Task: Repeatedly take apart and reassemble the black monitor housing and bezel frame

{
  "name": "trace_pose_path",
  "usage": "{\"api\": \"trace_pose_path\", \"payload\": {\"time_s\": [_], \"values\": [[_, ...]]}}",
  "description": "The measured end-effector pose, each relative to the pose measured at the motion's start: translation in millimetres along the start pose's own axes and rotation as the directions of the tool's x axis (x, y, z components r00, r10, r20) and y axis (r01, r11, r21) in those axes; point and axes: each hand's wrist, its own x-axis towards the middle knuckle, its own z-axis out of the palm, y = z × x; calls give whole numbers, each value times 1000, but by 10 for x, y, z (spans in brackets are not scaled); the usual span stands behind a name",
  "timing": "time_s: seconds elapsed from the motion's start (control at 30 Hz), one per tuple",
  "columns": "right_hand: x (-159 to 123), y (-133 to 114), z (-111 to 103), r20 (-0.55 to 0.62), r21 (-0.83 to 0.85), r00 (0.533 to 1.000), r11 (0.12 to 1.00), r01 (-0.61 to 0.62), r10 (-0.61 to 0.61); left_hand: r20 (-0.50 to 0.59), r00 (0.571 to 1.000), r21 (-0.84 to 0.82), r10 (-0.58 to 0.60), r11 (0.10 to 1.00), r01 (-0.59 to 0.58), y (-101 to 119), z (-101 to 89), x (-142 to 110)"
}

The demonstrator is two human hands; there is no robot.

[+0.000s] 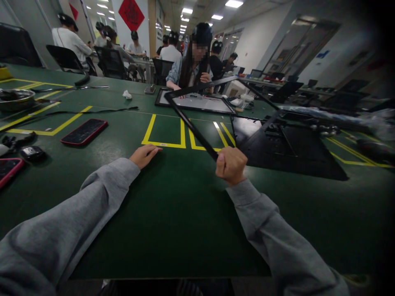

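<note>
Gripping the black frame [193, 125] by its near corner, the right hand [231, 164] is closed in a fist and holds it tilted above the green table [185, 197]; left hand [145, 156] lies empty, fingers loosely extended, near the yellow tape [163, 144]. Black panel [286, 144] lies right, red-edged phone [84, 132] left, seated person [196, 61] far side.

An office-like workroom: a long green table [173, 197] with yellow tape [163, 145], swivel chairs [111, 61] and people at far desks under ceiling panel lights [187, 11].
</note>
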Motion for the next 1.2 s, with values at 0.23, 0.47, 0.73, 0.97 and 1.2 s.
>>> {"api": "trace_pose_path", "payload": {"time_s": [0.23, 0.47, 0.73, 0.97, 1.2], "values": [[95, -776, -64, -32, 369, 955, 885, 285, -295, -32, 999, -16, 14, 1000, -15, -56, 46, 25], [50, -1004, -107, -32, 603, 965, 765, 227, -260, -34, 995, 8, 93, 996, -92, -37, 18, 25], [53, -807, -5, 68, 629, 989, 775, 62, -134, 22, 954, 248, 299, 923, -294, 93, 64, -33], [81, -525, 9, 36, 646, 999, 763, -37, 18, 264, 841, 351, 472, 765, -539, 575, 113, -218], [6, -322, 122, 123, 571, 991, 814, -106, 43, 174, 633, 305, 754, 570, -763, 912, 261, -360]]}}
